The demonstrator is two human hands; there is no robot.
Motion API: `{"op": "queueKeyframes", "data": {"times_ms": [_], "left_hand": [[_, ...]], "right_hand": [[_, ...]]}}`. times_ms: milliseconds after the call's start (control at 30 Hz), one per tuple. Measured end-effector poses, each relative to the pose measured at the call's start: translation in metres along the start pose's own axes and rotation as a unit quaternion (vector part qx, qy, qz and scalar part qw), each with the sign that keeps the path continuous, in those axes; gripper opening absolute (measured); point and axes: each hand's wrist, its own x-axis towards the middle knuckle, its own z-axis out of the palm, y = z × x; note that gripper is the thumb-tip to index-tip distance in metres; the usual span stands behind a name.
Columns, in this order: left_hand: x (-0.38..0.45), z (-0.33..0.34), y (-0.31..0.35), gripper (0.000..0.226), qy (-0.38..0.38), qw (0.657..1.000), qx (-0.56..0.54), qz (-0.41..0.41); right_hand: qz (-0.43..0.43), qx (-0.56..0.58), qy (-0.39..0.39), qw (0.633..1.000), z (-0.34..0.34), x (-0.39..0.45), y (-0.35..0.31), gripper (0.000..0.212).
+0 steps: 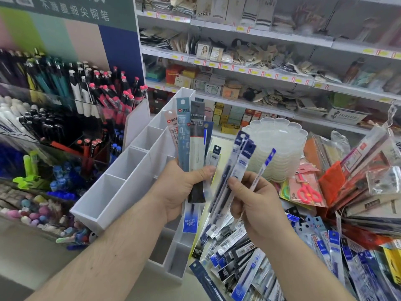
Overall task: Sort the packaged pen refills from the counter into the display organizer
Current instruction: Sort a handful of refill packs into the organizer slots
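Your two bare forearms come in from the bottom edge, nearest to the camera, and they meet in the middle of the view. Your left hand grips a fan of refill packets that stands upright: a pale pink one, a grey-blue one, a dark grey one and a blue one behind them, with the thumb pressed across their lower part. Your right hand pinches a second bunch of dark blue packets between thumb and fingers; these lean to the right, and one thin packet with a blue top sticks out apart from the others.

Just behind your left hand stands the white display organizer, a long tiered box with open compartments. The compartments you can see on its left row hold nothing. The lower part of it, near your left wrist, is partly hidden, so you cannot tell what is inside there.

Below your right hand, on the counter, lies a loose pile of packaged refills, mostly blue and white, overlapping one another. To the right of your hand lie pink scissors in a packet, and behind them a stack of clear palettes. At the left stands a pen display, and shelves fill the background.
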Motion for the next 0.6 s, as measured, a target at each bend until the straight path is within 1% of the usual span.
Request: {"op": "queueKeyframes", "data": {"times_ms": [33, 100, 200, 267, 367, 600], "left_hand": [[0.0, 0.0, 0.001, 0.015, 0.009, 1.0, -0.008, -0.001], [0.0, 0.0, 0.002, 0.01, 0.024, 1.0, -0.018, -0.007], [0.0, 0.0, 0.004, 0.01, 0.028, 0.999, -0.02, 0.007], [-0.002, 0.001, 0.006, 0.013, 0.021, 0.999, -0.014, 0.033], [-0.003, 0.001, 0.01, 0.026, 0.013, 0.999, 0.009, 0.052], [-0.002, 0.001, 0.008, 0.015, 0.037, 0.998, 0.032, 0.047]], "right_hand": [[0.005, 0.01, 0.007, 1.0, -0.004, 0.002, -0.002, 0.011], [0.009, 0.008, 0.044, 0.999, -0.013, 0.012, -0.005, 0.012], [0.006, -0.035, 0.133, 0.99, -0.027, 0.037, -0.002, 0.015], [-0.006, -0.066, 0.17, 0.983, -0.032, 0.058, 0.003, 0.019], [-0.023, -0.106, 0.182, 0.977, -0.027, 0.088, 0.014, 0.021], [-0.002, -0.199, 0.183, 0.963, -0.009, 0.152, 0.061, 0.028]]}}
